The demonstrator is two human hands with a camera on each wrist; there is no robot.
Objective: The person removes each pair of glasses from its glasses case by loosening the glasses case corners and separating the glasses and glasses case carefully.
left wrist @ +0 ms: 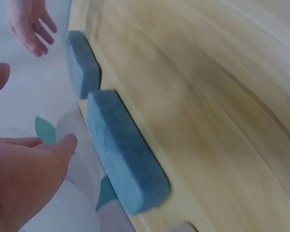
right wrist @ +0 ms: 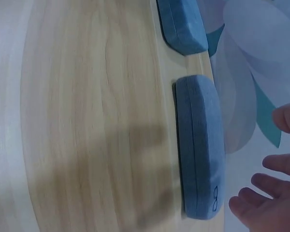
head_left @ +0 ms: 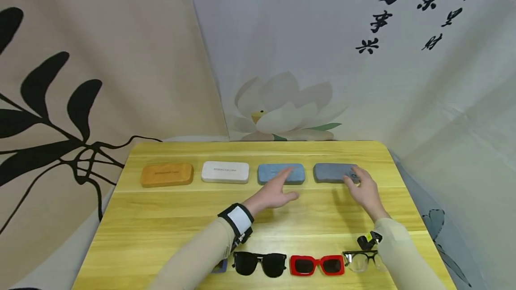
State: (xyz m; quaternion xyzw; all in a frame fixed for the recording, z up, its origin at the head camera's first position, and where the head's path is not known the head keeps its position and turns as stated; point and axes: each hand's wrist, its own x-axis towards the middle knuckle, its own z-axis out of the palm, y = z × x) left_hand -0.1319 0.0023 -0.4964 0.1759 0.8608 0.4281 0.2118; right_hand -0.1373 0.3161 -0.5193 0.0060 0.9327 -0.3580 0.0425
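Observation:
Four eyeglass cases would be several; they lie in a row along the table's far side. My left hand, fingers spread, hovers at the light-blue glasses case and partly covers it in the head view. The left wrist view shows a gap between that hand and the case. At the row's right end, my right hand reaches over the edge of the grey-blue glasses case. Its fingers stand apart beside this case, which bears a small glasses mark. Neither hand holds anything.
An orange case and a white case continue the row leftward. Along the near side lie black sunglasses, red-framed sunglasses and clear glasses, these partly behind the right sleeve. A patterned curtain hangs behind the table.

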